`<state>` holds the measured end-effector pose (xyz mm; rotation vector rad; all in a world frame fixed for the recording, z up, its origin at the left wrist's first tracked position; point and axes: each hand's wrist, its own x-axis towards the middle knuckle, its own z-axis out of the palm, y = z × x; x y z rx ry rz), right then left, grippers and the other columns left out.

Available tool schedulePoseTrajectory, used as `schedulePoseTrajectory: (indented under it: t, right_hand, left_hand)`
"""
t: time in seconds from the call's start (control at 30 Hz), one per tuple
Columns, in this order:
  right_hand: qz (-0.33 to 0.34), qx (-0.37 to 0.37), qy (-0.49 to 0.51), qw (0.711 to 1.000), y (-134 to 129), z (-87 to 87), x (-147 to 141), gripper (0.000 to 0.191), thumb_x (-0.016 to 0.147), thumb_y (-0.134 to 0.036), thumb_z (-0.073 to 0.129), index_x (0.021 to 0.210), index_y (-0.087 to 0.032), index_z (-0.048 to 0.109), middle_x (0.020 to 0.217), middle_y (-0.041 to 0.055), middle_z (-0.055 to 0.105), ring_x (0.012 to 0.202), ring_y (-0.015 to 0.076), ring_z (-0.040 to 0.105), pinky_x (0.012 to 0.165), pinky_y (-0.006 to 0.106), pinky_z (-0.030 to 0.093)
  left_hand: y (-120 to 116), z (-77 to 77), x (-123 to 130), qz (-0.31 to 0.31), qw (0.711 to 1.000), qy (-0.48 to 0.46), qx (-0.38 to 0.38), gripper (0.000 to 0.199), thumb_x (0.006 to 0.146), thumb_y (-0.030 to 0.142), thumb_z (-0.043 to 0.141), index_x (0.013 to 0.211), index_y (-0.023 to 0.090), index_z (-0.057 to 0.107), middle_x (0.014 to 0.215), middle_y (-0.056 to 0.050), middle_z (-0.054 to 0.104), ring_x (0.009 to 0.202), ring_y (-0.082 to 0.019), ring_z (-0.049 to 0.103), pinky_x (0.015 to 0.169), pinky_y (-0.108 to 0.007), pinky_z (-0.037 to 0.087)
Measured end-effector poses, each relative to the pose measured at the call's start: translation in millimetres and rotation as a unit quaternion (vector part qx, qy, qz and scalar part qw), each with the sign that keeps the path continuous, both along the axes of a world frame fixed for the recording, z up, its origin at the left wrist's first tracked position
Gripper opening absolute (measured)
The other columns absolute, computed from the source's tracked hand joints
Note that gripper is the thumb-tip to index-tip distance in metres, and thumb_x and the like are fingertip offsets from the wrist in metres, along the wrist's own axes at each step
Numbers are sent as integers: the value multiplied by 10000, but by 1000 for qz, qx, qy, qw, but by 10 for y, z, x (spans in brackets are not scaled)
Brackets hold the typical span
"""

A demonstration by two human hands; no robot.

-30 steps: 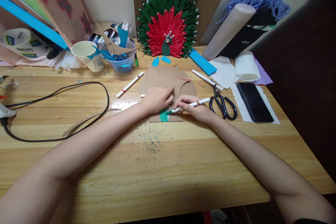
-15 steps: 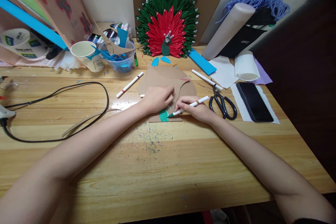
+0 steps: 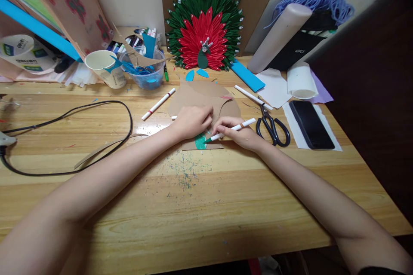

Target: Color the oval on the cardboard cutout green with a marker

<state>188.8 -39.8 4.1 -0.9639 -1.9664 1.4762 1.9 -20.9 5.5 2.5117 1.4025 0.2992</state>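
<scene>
My right hand grips a white marker with a brown band, its green tip down at a patch of green colour. That patch lies on brown cardboard near its front edge, and a little pale surface shows beside it. Just left of the marker, my left hand rests on the cardboard with its fingers curled in. Whatever may be under or inside those fingers is hidden. A capped marker with a red band lies to the left, and the end of another pokes out beside my left hand.
Black-handled scissors and a phone lie on the right. Behind the cardboard stands a red and green peacock decoration. A paper cup and a plastic tub of blue scraps are back left. A black cable loops nearby.
The marker tip has shifted very slightly at the right side of the green patch. My left hand stays in place, and the whole view has drifted a touch.
</scene>
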Motion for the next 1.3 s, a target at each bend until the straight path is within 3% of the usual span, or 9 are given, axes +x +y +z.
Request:
schedulePoseTrajectory:
  t: [1.3]
  right_hand:
    - [6, 4, -53, 999, 8, 29, -13, 305, 904, -396, 486, 766, -166, 630, 739, 28, 630, 702, 141, 547, 649, 270, 418]
  left_hand:
    - [4, -7, 0, -4, 1000, 3, 8, 291, 908, 321, 316, 868, 189, 572, 783, -50, 677, 690, -173, 604, 525, -278, 220]
